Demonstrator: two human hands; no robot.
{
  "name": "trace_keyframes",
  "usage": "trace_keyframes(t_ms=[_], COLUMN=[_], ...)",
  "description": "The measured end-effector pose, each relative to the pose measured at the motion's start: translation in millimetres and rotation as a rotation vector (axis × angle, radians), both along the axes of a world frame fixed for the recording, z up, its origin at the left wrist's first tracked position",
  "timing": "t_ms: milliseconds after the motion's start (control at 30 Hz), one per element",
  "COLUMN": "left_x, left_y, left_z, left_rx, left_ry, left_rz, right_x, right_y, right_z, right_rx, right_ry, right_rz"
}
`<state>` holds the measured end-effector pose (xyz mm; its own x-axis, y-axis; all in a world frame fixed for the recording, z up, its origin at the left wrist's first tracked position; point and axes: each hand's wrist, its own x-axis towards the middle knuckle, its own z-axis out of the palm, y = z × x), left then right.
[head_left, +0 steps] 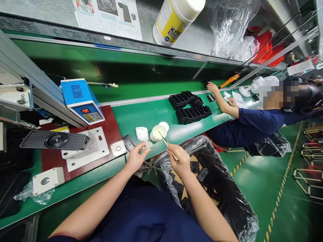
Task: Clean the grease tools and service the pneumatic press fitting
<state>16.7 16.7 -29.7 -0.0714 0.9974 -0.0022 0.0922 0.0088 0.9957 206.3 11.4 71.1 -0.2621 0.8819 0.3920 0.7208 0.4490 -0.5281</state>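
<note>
My right hand pinches a thin brush by its pale handle. The dark tip of the brush reaches into a round white tub with pale yellowish contents. My left hand is closed at the fingertips on a small translucent, whitish piece just in front of the tub. A white lid lies against the far right side of the tub. To its left sits a folded white cloth or tissue.
A fixture carrying a black speaker-like part and a blue box stand at left. Black parts are lined up on the green bench. Beside me is a plastic-lined bin holding black parts. A co-worker works at right.
</note>
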Motion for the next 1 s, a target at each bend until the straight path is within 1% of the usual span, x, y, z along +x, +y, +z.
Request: trace_keyframes(t_ms=[100,200,300,400,500,600,733,800,833,900,933,1000], left_x=[-2,-6,-12,-15,-19,-25,-34,-38,-39,-42,-44,-48], left_y=[-10,-17,-20,-24,-31,-37,-40,-41,-42,-44,-45,-49], left_z=[-6.8,-6.6,-5.8,-7.7,-9.1,-7.5,-4.1,-2.9,-2.5,-1.7,-1.4,-0.7], left_rx=[-0.055,-0.079,-0.080,-0.078,-0.110,-0.150,-0.159,-0.145,-0.139,-0.132,-0.132,-0.131], left_ry=[-0.051,-0.038,-0.019,-0.007,-0.009,-0.013,-0.031,-0.046,-0.051,-0.054,-0.052,-0.048], left_rz=[-0.010,-0.035,-0.075,-0.096,-0.117,-0.141,-0.142,-0.148,-0.152,-0.152,-0.151,-0.158], right_x=[-4,-7,-9,-9,-8,-6,-2,-2,-3,-9,-13,-22], right_y=[-1,-3,-6,-10,-17,-27,-44,-54,-57,-62,-63,-57], right_z=[-23.0,-38.8,-49.1,-53.5,-51.6,-43.4,-21.4,-8.3,-2.6,4.4,4.8,-1.6], right_rx=[0.032,0.014,-0.026,-0.043,-0.013,0.057,0.065,0.068,0.075,0.080,0.062,-0.022], right_ry=[-0.073,-0.147,-0.218,-0.258,-0.312,-0.360,-0.382,-0.324,-0.264,-0.077,0.050,0.404], right_rz=[0.025,-0.004,-0.033,-0.025,0.007,0.032,0.082,0.065,0.028,-0.129,-0.241,-0.513])
